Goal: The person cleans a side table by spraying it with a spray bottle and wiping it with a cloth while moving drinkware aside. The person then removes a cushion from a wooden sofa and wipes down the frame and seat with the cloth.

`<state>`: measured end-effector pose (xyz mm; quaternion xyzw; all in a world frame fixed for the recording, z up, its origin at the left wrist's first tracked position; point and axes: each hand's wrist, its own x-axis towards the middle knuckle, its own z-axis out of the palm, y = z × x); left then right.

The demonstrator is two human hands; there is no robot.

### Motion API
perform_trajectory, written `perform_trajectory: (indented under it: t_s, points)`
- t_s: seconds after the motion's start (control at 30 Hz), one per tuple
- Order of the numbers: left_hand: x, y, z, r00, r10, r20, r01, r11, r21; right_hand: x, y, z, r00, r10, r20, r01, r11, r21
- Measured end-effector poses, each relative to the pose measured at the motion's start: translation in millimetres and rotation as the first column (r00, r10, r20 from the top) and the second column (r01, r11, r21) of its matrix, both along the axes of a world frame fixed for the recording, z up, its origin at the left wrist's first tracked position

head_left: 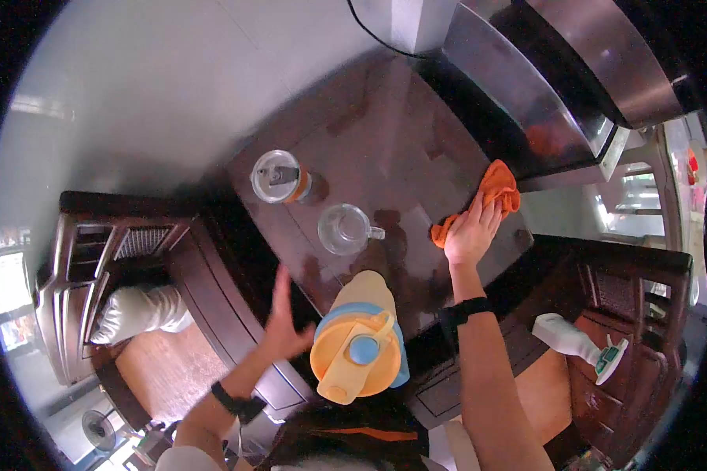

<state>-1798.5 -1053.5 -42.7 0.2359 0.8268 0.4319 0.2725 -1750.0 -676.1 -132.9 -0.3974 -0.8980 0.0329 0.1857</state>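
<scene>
Under my right hand (474, 229) is an orange cloth (501, 187), pressed flat on the dark table (385, 133) near its right edge. The fingers lie stretched over the cloth. My left hand (284, 326) is off the table's left edge, fingers apart, holding nothing. Beside it, at the near corner, a yellow and blue jug (359, 351) stands upright with its lid on. A clear glass mug (344, 229) sits just beyond the jug, its handle to the right. Farther left stands a clear lidded tumbler (276, 177) with an orange band.
Dark wooden chairs stand left (126, 228) and right (636, 314) of the table. A white spray bottle (569, 339) lies on the right chair. A steel appliance (518, 78) borders the table's far right side. White wall (165, 94) lies behind.
</scene>
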Motion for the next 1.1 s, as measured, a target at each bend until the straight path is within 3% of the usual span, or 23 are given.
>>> perform_trajectory:
  t_s: [0.07,0.1,0.13,0.17,0.2,0.23,0.27,0.33,0.37,0.43,0.47,0.53,0.57,0.63,0.7,0.8,0.87,0.97,1.0,1.03,1.1]
  points:
    - [27,8,7,0.982,-0.085,0.169,0.080,0.996,0.034,3,-3,1,1.000,-0.003,0.025,0.003,1.000,-0.014]
    - [31,22,6,0.805,-0.061,0.590,-0.103,0.965,0.241,3,-2,0,1.000,0.001,0.017,0.000,1.000,-0.016]
    - [31,39,5,0.462,-0.151,0.874,-0.349,0.875,0.335,1,-1,-1,1.000,0.003,0.005,-0.003,1.000,-0.012]
    - [30,54,5,0.043,-0.324,0.945,-0.592,0.754,0.285,2,0,-2,1.000,0.000,-0.001,0.000,1.000,-0.009]
    - [29,63,4,-0.333,-0.531,0.779,-0.763,0.637,0.107,3,0,-4,1.000,0.006,-0.001,-0.006,1.000,-0.004]
    - [27,69,4,-0.328,-0.536,0.778,-0.762,0.637,0.117,2,1,-3,1.000,0.013,-0.002,-0.013,1.000,0.003]
    - [26,73,5,-0.301,-0.308,0.902,-0.744,0.668,-0.020,1,2,-2,1.000,0.013,-0.006,-0.013,1.000,0.007]
    - [19,86,6,-0.262,-0.057,0.963,-0.734,0.660,-0.160,1,1,-1,1.000,0.001,0.015,-0.001,1.000,-0.008]
    - [8,95,6,-0.299,-0.311,0.902,-0.689,0.724,0.022,2,1,-3,1.000,-0.002,0.012,0.002,1.000,-0.011]
    - [8,103,15,-0.345,-0.528,0.776,-0.643,0.735,0.215,1,0,-4,1.000,0.007,-0.004,-0.007,1.000,0.002]
    - [16,104,23,-0.054,-0.231,0.971,-0.650,0.746,0.141,1,0,-4,1.000,0.002,-0.012,-0.002,1.000,-0.001]
    - [24,98,24,0.253,0.116,0.960,-0.669,0.738,0.088,1,2,-2,1.000,0.001,-0.018,-0.002,1.000,-0.018]
    - [24,95,29,0.455,0.184,0.871,-0.583,0.801,0.136,2,1,0,1.000,-0.010,-0.027,0.009,1.000,-0.015]
    - [16,90,49,0.813,0.107,0.573,-0.294,0.924,0.245,1,0,0,0.999,0.002,-0.046,-0.003,0.999,-0.035]
    - [-3,101,81,0.965,-0.059,0.254,-0.024,0.950,0.311,0,1,0,0.999,-0.007,-0.044,0.006,0.999,-0.035]
    - [-51,147,117,0.984,-0.124,-0.124,0.161,0.922,0.352,2,-1,3,0.999,-0.003,-0.043,0.001,0.999,-0.047]
    - [-97,189,117,0.956,-0.046,-0.288,0.153,0.920,0.360,1,1,3,0.999,0.000,-0.053,-0.002,0.999,-0.050]
    - [-190,257,69,0.920,0.144,-0.364,0.005,0.925,0.379,2,1,1,0.998,-0.025,-0.052,0.021,0.997,-0.071]
    - [-208,280,59,0.948,0.188,-0.258,-0.024,0.848,0.529,1,1,1,0.999,-0.028,-0.040,0.024,0.996,-0.089]
    - [-221,294,47,0.949,0.187,-0.254,-0.024,0.846,0.532,1,1,1,0.999,-0.029,-0.027,0.026,0.994,-0.105]
    - [-241,318,18,0.880,0.354,-0.317,-0.167,0.855,0.492,1,1,4,0.998,-0.021,-0.052,0.016,0.995,-0.103]
